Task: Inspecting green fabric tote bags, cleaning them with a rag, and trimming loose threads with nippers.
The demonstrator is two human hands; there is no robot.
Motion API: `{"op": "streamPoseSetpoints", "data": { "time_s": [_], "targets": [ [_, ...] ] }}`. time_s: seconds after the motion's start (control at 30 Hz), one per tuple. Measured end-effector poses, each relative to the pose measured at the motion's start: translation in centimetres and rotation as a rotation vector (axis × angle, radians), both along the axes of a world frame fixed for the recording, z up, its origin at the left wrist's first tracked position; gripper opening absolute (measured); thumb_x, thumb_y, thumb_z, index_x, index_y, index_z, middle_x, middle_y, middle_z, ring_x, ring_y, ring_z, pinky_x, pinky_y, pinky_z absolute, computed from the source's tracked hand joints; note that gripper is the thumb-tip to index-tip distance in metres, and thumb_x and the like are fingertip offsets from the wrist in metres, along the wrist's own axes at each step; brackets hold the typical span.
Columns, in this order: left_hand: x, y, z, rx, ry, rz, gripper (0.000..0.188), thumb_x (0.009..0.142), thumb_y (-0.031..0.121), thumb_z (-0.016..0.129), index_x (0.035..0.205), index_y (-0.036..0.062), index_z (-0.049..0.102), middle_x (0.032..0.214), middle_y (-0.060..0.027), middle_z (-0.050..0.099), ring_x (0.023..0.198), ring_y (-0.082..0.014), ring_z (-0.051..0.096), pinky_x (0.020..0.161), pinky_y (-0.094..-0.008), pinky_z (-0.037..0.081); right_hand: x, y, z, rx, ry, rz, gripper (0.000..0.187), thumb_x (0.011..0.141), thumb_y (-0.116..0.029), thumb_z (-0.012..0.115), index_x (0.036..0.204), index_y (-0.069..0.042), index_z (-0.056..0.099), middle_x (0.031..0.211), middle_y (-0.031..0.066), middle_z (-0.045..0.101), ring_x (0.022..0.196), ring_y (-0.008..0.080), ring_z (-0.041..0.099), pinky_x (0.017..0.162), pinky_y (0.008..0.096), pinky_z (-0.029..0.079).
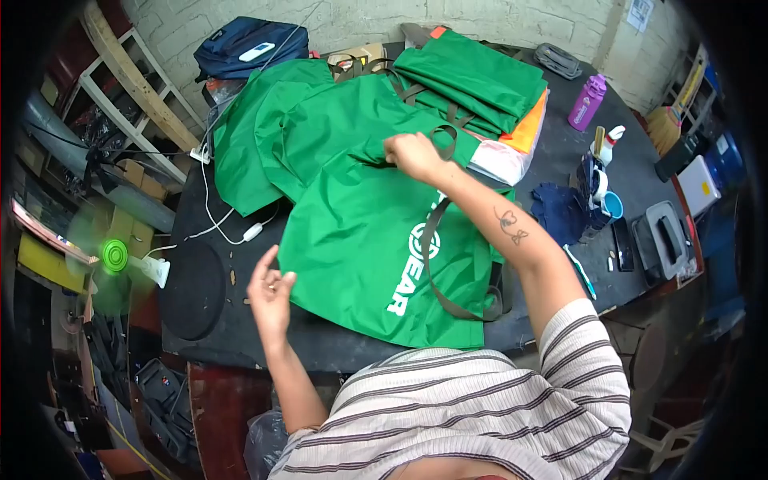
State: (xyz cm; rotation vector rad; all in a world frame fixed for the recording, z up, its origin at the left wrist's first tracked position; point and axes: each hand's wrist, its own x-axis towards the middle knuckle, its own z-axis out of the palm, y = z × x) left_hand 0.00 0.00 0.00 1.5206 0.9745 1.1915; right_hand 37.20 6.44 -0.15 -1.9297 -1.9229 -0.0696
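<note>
Cluttered workshop corner, whitewashed brick wall at the back, dark work table [208, 320] filling the middle of the view. Far left, off the table edge: small green fan [114, 256], blades blurred, beside wooden racking. White cable [214, 220] with an inline switch trails across the left part of the tabletop. Navy backpack [240, 44] sits at the back left corner against the wall. Left hand [270, 292] hovers at the near left edge of the green bag [360, 240], fingers apart and loosely curled, holding nothing; whether the fingertips touch the cloth, cannot tell. The green bag lies flat at table centre, white print facing up, brown webbing strap [436, 272] looping over its right half. Behind it, more green cloth [272, 128] spread out in overlapping layers toward the backpack. Right hand [412, 156] is at the far top edge of the green bag, fingers closed and pinched on the fabric there, just beside another loop of brown strap; forearm runs diagonally back over the bag's right side. Behind the right hand, a folded stack of green pieces [480, 76] with orange and white layers under it. Further right: purple bottle [586, 102] standing upright, small white bottle [612, 144], blue cup [613, 205], dark blue cloth [556, 210], then a grey boxy device [664, 236] at the table's right edge
</note>
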Motion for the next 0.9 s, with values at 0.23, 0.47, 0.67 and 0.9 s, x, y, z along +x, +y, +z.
{"op": "streamPoseSetpoints", "data": {
  "time_s": [0.23,0.47,0.67,0.9],
  "targets": [
    [-0.3,4.3,10.0,0.282,-0.063,0.014,0.041,0.085,-0.003,0.062,0.126,-0.0029,0.054,0.075,0.0036,0.054,0.069,-0.0018,0.046,0.061,-0.0165,0.035,6.9,-2.6,15.1,0.378,0.615,0.203,0.011,0.087,-0.013,0.063,0.089,-0.003,0.062,0.075,0.0049,0.064,0.067,0.0126,0.06,0.062,0.0289,0.05],
    [5.0,2.1,15.4,0.686,-0.03,-0.201,0.035,0.086,-0.004,0.06,0.121,0.0006,0.059,0.082,0.005,0.046,0.069,-0.0043,0.038,0.063,-0.0161,0.031,3.5,-0.8,7.2,0.335,0.522,0.125,0.056,0.073,-0.026,0.078,0.118,-0.002,0.054,0.112,0.0176,0.058,0.099,0.0253,0.059,0.086,0.036,0.048],
    [4.9,2.6,19.2,0.764,-0.022,-0.102,0.041,0.089,0.009,0.064,0.127,0.0013,0.051,0.079,0.0035,0.052,0.067,-0.0026,0.044,0.06,-0.0166,0.034,4.2,0.3,9.5,0.074,0.806,0.239,0.031,0.081,-0.014,0.07,0.108,0.0,0.063,0.092,0.0063,0.068,0.089,0.0145,0.058,0.086,0.0297,0.045],
    [5.2,4.7,9.9,-0.226,0.008,-0.43,0.071,0.085,0.031,0.07,0.138,0.0008,0.034,0.128,-0.0113,0.052,0.107,-0.0206,0.057,0.076,-0.0335,0.051,10.6,-4.4,17.7,0.28,0.579,-0.17,0.03,0.079,-0.022,0.055,0.099,-0.005,0.068,0.079,0.0109,0.068,0.076,0.0185,0.064,0.073,0.0316,0.049]
  ]
}}
